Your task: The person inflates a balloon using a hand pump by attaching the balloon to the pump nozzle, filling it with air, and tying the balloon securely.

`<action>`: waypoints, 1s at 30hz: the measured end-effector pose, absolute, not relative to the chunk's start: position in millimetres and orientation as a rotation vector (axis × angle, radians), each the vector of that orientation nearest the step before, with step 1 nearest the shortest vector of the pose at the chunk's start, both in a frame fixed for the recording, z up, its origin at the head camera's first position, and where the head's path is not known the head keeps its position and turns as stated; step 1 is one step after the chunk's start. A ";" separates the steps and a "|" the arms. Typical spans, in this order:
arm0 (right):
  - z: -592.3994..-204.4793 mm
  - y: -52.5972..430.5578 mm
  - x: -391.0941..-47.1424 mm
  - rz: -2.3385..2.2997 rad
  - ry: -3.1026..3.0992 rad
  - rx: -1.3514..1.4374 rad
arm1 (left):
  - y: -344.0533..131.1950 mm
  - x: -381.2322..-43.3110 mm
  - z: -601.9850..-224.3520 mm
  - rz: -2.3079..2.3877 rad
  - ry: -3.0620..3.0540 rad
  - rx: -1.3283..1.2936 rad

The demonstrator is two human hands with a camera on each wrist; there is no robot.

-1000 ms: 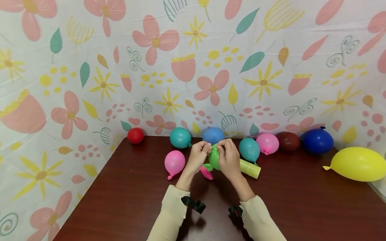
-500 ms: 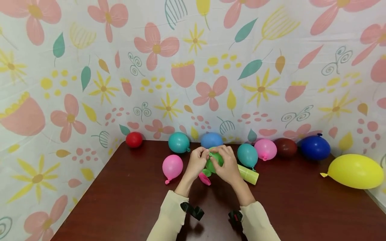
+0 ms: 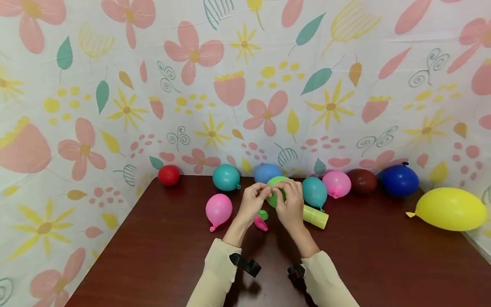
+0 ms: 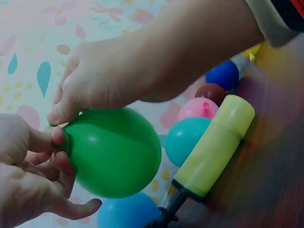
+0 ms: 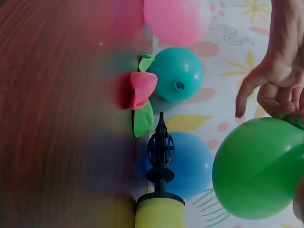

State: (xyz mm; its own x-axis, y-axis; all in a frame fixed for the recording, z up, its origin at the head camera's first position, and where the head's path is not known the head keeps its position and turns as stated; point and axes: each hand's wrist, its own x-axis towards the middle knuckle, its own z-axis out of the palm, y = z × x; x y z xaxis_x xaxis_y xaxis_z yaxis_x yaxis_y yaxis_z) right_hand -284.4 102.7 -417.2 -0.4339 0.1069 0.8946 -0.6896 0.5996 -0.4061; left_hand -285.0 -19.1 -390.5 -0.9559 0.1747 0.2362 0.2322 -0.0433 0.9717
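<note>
An inflated green balloon [image 3: 277, 182] hangs above the table between the two hands. My left hand [image 3: 252, 204] pinches its neck, as the left wrist view shows beside the green balloon [image 4: 118, 152]. My right hand [image 3: 290, 204] holds the same neck from the other side, thumb and fingertips close together. The neck itself is mostly hidden by fingers. A yellow-green balloon pump [image 3: 315, 216] with a black nozzle lies on the table just right of the hands. Under the hands lie a limp pink balloon [image 3: 261, 223] and limp green balloons [image 5: 143, 118].
Inflated balloons line the back of the table [image 3: 153, 264]: a red balloon [image 3: 168, 175], teal, light blue, pink and brown ones, and a dark blue balloon [image 3: 400, 181]. A pink balloon [image 3: 219, 211] lies left of the hands. A large yellow balloon [image 3: 450, 209] sits far right.
The green balloon has shifted and turned slightly between the hands, now showing above the fingertips. The fingers have changed position at its neck. The head view tilts a little.
</note>
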 end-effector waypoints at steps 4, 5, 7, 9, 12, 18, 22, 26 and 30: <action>-416.7 102.6 -284.2 1.061 -1.844 0.475 | -20.9 -286.4 -387.9 -2.227 -2.078 -0.377; -416.2 102.6 -283.9 1.090 -1.856 0.471 | -20.7 -286.4 -386.9 -2.233 -2.053 -0.341; -415.7 101.9 -283.4 1.139 -1.878 0.458 | -19.1 -287.0 -386.3 -2.232 -2.002 -0.261; -416.1 100.5 -283.2 1.173 -1.888 0.436 | -17.0 -286.7 -386.3 -2.248 -1.938 -0.171; -417.9 96.4 -282.9 1.168 -1.876 0.417 | -13.8 -285.0 -387.7 -2.297 -1.812 -0.059; -424.8 89.8 -284.5 1.070 -1.846 0.391 | -12.6 -280.6 -390.4 -2.309 -1.711 0.042; -431.4 91.6 -286.0 0.898 -1.849 0.420 | -15.0 -278.2 -392.3 -2.288 -1.764 0.065; -434.0 96.2 -287.5 0.728 -1.835 0.456 | -15.9 -278.5 -393.0 -2.276 -1.807 0.066; -434.3 97.9 -289.5 0.680 -1.824 0.472 | -15.1 -282.2 -393.5 -2.250 -1.811 0.055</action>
State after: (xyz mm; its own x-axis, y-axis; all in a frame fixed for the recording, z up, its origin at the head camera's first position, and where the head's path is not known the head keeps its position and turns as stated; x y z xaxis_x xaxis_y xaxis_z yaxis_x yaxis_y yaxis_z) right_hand -289.5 97.9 -434.3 -0.3400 0.0043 0.9404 -0.6127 0.7576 -0.2249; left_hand -282.2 -15.1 -393.5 -0.9675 -0.2182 0.1278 0.1715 -0.1946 0.9658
